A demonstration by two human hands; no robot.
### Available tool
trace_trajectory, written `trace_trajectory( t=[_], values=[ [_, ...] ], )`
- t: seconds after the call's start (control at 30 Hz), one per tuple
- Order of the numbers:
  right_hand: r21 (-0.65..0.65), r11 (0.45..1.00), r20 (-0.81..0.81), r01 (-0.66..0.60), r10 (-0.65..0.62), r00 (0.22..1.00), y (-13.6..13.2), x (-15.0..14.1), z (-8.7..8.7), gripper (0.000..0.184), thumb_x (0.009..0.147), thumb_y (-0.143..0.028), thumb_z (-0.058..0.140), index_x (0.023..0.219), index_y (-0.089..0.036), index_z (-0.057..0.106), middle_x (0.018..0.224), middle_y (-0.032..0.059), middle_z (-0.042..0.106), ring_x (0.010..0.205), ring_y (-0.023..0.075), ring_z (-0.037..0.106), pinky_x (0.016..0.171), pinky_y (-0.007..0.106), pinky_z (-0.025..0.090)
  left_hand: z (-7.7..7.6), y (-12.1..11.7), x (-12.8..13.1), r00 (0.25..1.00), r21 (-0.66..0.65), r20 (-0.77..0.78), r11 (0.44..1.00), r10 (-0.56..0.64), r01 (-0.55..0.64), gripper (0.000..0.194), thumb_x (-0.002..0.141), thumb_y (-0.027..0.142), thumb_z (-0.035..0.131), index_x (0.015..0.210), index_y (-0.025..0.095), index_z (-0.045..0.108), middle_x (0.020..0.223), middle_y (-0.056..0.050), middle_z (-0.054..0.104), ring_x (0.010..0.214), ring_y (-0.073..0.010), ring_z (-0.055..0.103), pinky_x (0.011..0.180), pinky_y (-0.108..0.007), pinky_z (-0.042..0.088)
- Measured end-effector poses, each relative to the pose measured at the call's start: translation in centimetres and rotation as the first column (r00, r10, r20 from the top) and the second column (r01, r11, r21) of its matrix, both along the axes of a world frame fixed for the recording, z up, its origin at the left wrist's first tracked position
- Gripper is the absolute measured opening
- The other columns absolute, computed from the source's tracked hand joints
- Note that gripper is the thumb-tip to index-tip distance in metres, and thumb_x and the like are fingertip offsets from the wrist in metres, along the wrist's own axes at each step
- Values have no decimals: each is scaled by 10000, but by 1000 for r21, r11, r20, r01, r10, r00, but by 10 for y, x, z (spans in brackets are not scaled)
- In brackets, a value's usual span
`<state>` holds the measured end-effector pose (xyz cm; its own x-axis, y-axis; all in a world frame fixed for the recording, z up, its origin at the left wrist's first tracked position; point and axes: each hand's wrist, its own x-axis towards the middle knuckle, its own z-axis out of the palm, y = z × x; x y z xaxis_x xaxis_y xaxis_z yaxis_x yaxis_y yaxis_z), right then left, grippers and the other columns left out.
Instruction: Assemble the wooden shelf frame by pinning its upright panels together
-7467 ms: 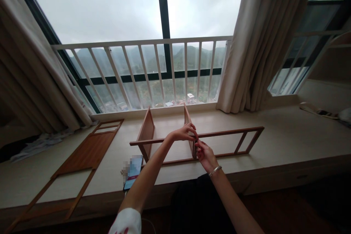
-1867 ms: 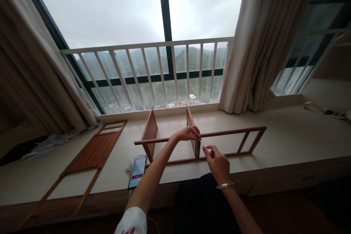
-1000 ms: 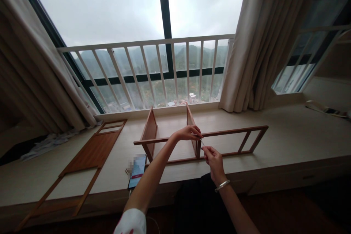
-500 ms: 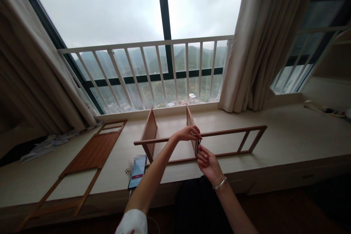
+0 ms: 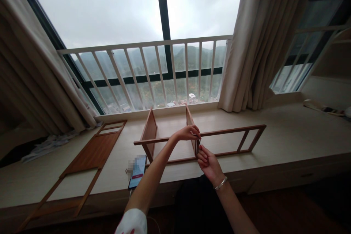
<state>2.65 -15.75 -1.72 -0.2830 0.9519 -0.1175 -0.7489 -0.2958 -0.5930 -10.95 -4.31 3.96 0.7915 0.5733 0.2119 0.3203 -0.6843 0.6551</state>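
A wooden frame (image 5: 233,131) lies on its side on the pale window ledge, with two upright boards, a left board (image 5: 149,130) and a middle board (image 5: 189,120), standing off it. Over the joint at the middle board, my left hand (image 5: 188,132) bends down with its fingers closed round one end of a thin, silvery hex key (image 5: 200,141). Just below, my right hand (image 5: 210,164) pinches the key's other end between thumb and fingers, palm turned up. The fingers hide the spot where the key meets the wood.
A second wooden frame with a panel (image 5: 90,150) lies flat at the left, reaching past the ledge's front edge. A phone (image 5: 138,171) with a cable lies beside my left forearm, small pieces (image 5: 127,171) near it. A strap (image 5: 315,106) rests far right. White railing (image 5: 145,44) stands behind.
My right hand has swung the hex key from the right side round toward the middle board, palm turning up. In the last half second it barely moves. My left hand stays at the joint.
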Motion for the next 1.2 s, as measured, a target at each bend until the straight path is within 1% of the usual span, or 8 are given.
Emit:
trace_trajectory(
  t=[0.13, 0.3, 0.4, 0.53, 0.63, 0.93, 1.07, 1.2],
  values=[
    [110, 981, 237, 160, -182, 954, -1, 0, 0, 215, 716, -367, 537, 755, -156, 531, 466, -89, 310, 359, 22, 202, 314, 146, 138, 1, -2, 1, 1000, 5, 6, 1000, 3, -3, 199, 697, 268, 574, 855, 186, 664, 921, -52, 518, 812, -106, 494, 694, -202, 396],
    [325, 926, 582, 191, -355, 732, -2, 3, 5, 356, 691, -507, 503, 758, -159, 528, 454, -65, 410, 375, 49, 293, 360, 182, 188, 1, -3, 1, 1000, -3, 3, 1000, 8, -8, 203, 687, 275, 583, 851, 189, 666, 917, -54, 520, 802, -105, 499, 683, -202, 403],
    [486, 861, 747, 151, -499, 439, -4, 5, 12, 380, 701, -541, 463, 739, -170, 535, 462, -34, 468, 410, 87, 386, 409, 210, 241, 1, -3, 1, 1000, -2, 15, 1000, 3, -3, 204, 690, 273, 580, 853, 188, 666, 906, -55, 524, 804, -107, 500, 684, -202, 405],
    [632, 775, 772, 15, -628, -95, -8, 7, 20, 352, 786, -500, 362, 758, -204, 550, 503, -3, 503, 469, 113, 437, 467, 229, 215, 1, -3, 1, 1000, -11, 16, 1000, 15, -14, 193, 682, 250, 588, 846, 188, 668, 909, -53, 522, 803, -107, 500, 702, -208, 408],
    [648, 758, 714, -76, -639, -286, -8, 6, 20, 338, 823, -458, 318, 788, -213, 547, 512, 8, 506, 457, 113, 418, 474, 239, 173, 1, -4, 2, 1000, -20, 19, 1000, 23, -23, 190, 676, 240, 593, 842, 193, 670, 907, -50, 520, 794, -106, 500, 712, -215, 408],
    [651, 754, 717, -85, -648, -256, -2, 5, 15, 340, 843, -411, 285, 792, -216, 559, 535, 19, 532, 495, 131, 455, 488, 233, 209, 4, -4, 1, 999, -70, 26, 997, 21, -19, 210, 665, 268, 607, 852, 195, 670, 921, -53, 519, 809, -111, 499, 730, -219, 401],
    [640, 767, 763, -37, -641, -90, -2, 6, 14, 368, 837, -432, 264, 785, -220, 561, 517, 2, 522, 491, 134, 471, 490, 229, 255, 7, -5, -1, 999, -94, 47, 995, -16, 20, 267, 675, 281, 600, 922, 191, 647, 926, -63, 529, 819, -119, 500, 726, -217, 399],
    [612, 786, 766, 93, -617, 179, 1, 4, 9, 404, 813, -487, 280, 750, -197, 554, 461, -19, 486, 422, 114, 428, 460, 226, 279, 9, -4, -2, 999, -123, 47, 992, -27, 33, 296, 674, 276, 601, 952, 180, 635, 936, -69, 533, 829, -129, 502, 735, -226, 400]
  ],
)
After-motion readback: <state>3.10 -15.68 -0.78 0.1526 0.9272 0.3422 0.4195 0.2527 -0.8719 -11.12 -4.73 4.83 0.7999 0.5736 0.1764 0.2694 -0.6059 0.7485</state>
